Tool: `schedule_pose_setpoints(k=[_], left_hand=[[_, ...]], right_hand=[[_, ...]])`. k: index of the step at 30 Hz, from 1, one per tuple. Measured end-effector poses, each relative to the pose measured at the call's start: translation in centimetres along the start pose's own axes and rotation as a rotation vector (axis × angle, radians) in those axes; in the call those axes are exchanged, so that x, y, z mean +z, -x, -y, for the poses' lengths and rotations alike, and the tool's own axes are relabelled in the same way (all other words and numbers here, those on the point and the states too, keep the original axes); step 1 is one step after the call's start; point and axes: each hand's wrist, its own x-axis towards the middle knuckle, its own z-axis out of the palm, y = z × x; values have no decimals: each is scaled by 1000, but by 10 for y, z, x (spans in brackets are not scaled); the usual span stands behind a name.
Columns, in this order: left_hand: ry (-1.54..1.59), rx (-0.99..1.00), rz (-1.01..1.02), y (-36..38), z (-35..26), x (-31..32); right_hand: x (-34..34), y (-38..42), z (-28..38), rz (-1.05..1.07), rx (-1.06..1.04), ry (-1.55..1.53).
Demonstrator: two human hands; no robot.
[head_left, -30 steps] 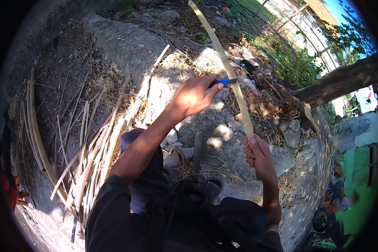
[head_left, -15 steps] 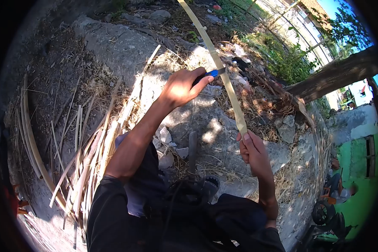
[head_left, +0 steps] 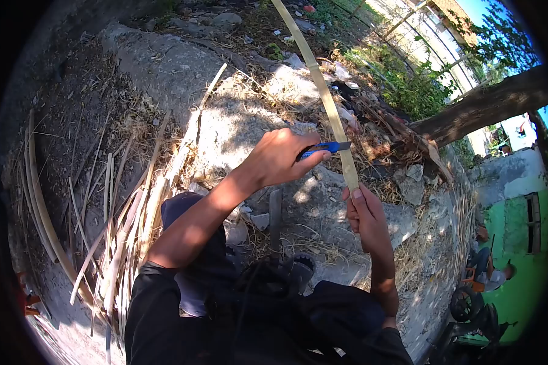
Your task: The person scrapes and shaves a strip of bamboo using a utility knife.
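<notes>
My left hand (head_left: 283,159) is closed around a blue box cutter (head_left: 323,148). Its blade lies across a long pale bamboo strip (head_left: 326,100), a short way above the strip's lower end. That end is pinched between the thumb and fingers of my right hand (head_left: 369,213). From there the strip rises, slightly curved, out past the top of the view.
Several split bamboo strips and poles (head_left: 119,255) lie piled at the left. Rocky ground (head_left: 164,64) with dry grass and litter spreads ahead. A thick trunk (head_left: 487,109) crosses at the right. Beyond, a person (head_left: 493,277) sits by a green wall (head_left: 517,249).
My left hand has drawn the box cutter down along the strip toward my right hand. My right hand stays nearly where it was, still gripping the end.
</notes>
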Motion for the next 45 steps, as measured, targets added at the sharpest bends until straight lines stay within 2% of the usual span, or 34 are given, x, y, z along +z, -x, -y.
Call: schedule_pose_setpoints(k=[1, 4, 6, 11, 13, 16, 19, 20, 21, 27, 29, 31, 33, 36, 37, 39, 41, 43, 44, 45], left_hand=[[6, -7, 2, -1, 2, 0], [-108, -213, -81, -17, 14, -18], [-89, -161, -77, -13, 15, -15], [-17, 42, -76, 6, -11, 12], [-63, 37, -81, 3, -12, 6], [-70, -145, -120, -10, 2, -13], [-69, -121, -156, -8, 10, -7], [-62, -34, -116, -2, 5, 4], [-63, -38, -117, -4, 3, 5], [-128, -197, -211, -16, 23, -26], [-128, -188, -248, -13, 24, -15], [-140, -24, -284, -12, 17, -7], [-122, -118, -241, -16, 25, -13], [-166, -216, -359, -27, 47, -39], [-101, -298, -310, -28, 46, -43], [-111, -145, -359, -24, 46, -28], [-68, -196, -210, -21, 40, -17], [-84, -222, -280, -28, 50, -18], [-113, -286, -211, -30, 56, -30], [-102, -241, -198, -30, 58, -34]], right_hand=[[0, 2, -2, 2, 9, 2], [1, 0, -5, 3, -11, 42], [0, -1, -10, 4, -72, 151], [3, -4, -6, -52, -88, 98], [4, -4, -6, -69, -106, 91], [5, 0, -6, -56, -98, 154], [5, 0, -6, -23, -86, 155], [5, -1, -6, -44, -90, 135], [5, -1, -7, -66, -89, 114], [3, 14, -8, -18, -106, 231], [1, 11, -8, -21, -97, 213], [0, 11, -7, -27, -86, 194], [1, 12, -3, -48, -62, 184], [-6, 22, -10, 0, -87, 278], [-7, 22, -9, 2, -92, 278], [-8, 26, -9, -1, -48, 243], [-9, 26, -7, -17, -39, 224], [-9, 31, -7, -19, -27, 211], [-10, 38, -9, -11, -2, 186], [-12, 41, -10, -5, 19, 162]])
